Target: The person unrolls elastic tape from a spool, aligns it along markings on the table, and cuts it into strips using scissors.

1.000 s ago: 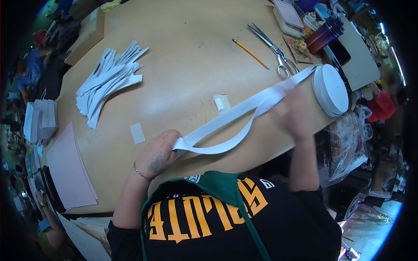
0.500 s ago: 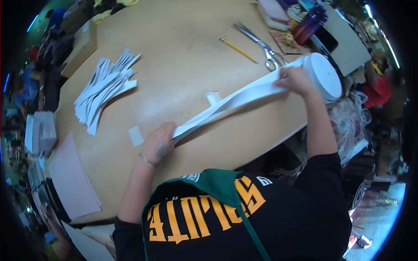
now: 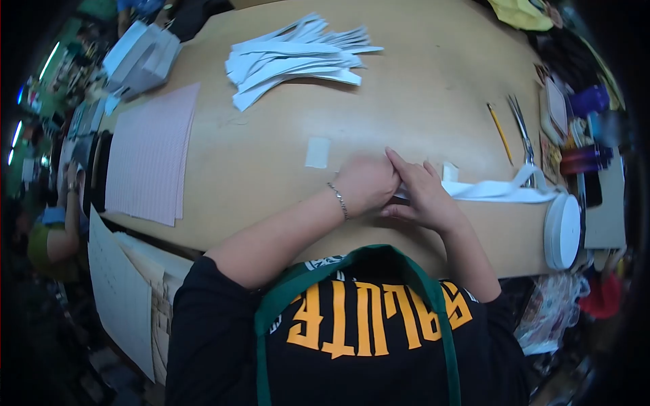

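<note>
My left hand (image 3: 369, 181), with a bracelet at the wrist, is closed and slightly blurred over the middle of the table. It meets my right hand (image 3: 426, 193), whose fingers are partly spread against it. White band (image 3: 487, 191) runs from between the hands to a white roll (image 3: 562, 231) at the table's right edge, with a loop raised near the roll. A small bit of white band shows between the hands; the grip on it is mostly hidden. A small white piece (image 3: 450, 171) lies just behind the band.
Cut white strips (image 3: 298, 59) lie piled at the back. Pink sheets (image 3: 152, 155) are at left, near a white bag (image 3: 141, 57). A white patch (image 3: 317, 152) lies mid-table. Pencil (image 3: 500, 134), scissors (image 3: 523, 132) and a bottle (image 3: 586, 160) are at right. A person's arm shows far left.
The view has turned, so the table's things appear shifted. My right hand has left the band near the roll and come to my left hand. The stretched band now lies slacker.
</note>
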The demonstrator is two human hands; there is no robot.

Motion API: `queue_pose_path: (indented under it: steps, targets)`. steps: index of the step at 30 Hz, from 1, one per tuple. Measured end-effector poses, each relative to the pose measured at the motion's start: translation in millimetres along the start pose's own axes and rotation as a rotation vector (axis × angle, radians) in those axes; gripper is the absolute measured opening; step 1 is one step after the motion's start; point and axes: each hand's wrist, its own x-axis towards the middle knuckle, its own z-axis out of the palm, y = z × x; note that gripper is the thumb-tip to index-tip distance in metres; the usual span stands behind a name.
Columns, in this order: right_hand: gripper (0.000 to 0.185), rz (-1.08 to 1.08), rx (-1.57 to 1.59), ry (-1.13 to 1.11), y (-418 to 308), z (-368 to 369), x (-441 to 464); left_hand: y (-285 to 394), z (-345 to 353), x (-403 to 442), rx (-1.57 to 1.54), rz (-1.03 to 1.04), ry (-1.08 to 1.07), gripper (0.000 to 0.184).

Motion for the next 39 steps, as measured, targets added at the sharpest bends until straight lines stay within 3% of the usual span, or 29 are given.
queue_pose_path:
  steps: [2, 3, 6, 7, 9, 11, 14, 19, 20, 22, 25, 28, 32, 35, 39]
  targets:
    - [0.066, -0.06, -0.003, 0.063, 12.8, 9.8, 3.1, -5.2, 2.6, 4.2, -0.022, 0.017, -0.011, 0.028]
    - [0.05, 0.042, 0.094, 0.075, 13.4, 10.5, 5.8, -12.3, -2.3, 4.2, -0.113, -0.062, 0.002, 0.03]
    - [0.034, 0.398, 0.429, -0.069, 15.0, 2.3, 13.6, -47.3, -14.8, -11.4, -0.427, -0.275, 0.076, 0.044]
    - [0.021, 0.393, 0.559, -0.011, 18.9, 4.5, 14.6, -59.0, -12.0, -20.4, -0.557, -0.351, 0.127, 0.052]
    - [0.018, 0.44, 0.609, -0.052, 25.6, 0.1, 18.2, -65.8, -9.0, -37.2, -0.853, -0.46, 0.092, 0.058]
    - [0.016, 0.448, 0.66, -0.066, 27.8, -1.9, 20.0, -61.7, 5.7, -49.6, -1.05, -0.517, 0.178, 0.058]
    - [0.013, 0.399, 0.703, -0.045, 29.0, -0.8, 21.6, -48.0, 3.9, -48.0, -0.933, -0.57, 0.226, 0.043]
    - [0.009, 0.365, 0.574, -0.03, 28.5, -3.3, 20.2, -45.5, 18.2, -42.7, -0.778, -0.447, 0.264, 0.019]
    - [0.01, 0.242, 0.493, 0.039, 25.7, -7.4, 19.1, -46.5, 16.5, -43.0, -0.777, -0.44, 0.259, 0.017]
    - [0.012, -0.004, 0.328, 0.174, 15.1, -20.6, 15.7, -50.4, 17.8, -46.2, -1.115, -0.547, 0.205, 0.016]
    - [0.016, 0.089, 0.757, -0.315, -4.1, -66.8, 0.0, -48.4, 12.9, -49.2, -1.476, -0.681, 0.164, 0.018]
    - [0.019, 0.12, 0.529, -0.422, -12.2, -62.7, 12.2, -44.6, 4.3, -51.2, -1.629, -0.735, 0.103, 0.019]
    - [0.02, 0.306, 0.44, -0.176, 18.4, -3.5, 23.3, -34.4, -1.6, -52.5, -1.811, -0.899, 0.074, 0.018]
    - [0.018, 0.129, 0.196, 0.025, 19.4, 10.3, 18.6, -34.6, 6.0, -58.1, -2.024, -0.918, 0.088, 0.02]
    - [0.014, 0.2, 0.23, -0.127, 15.6, 4.3, 24.9, -31.1, 6.0, -58.1, -2.083, -0.9, 0.138, 0.021]
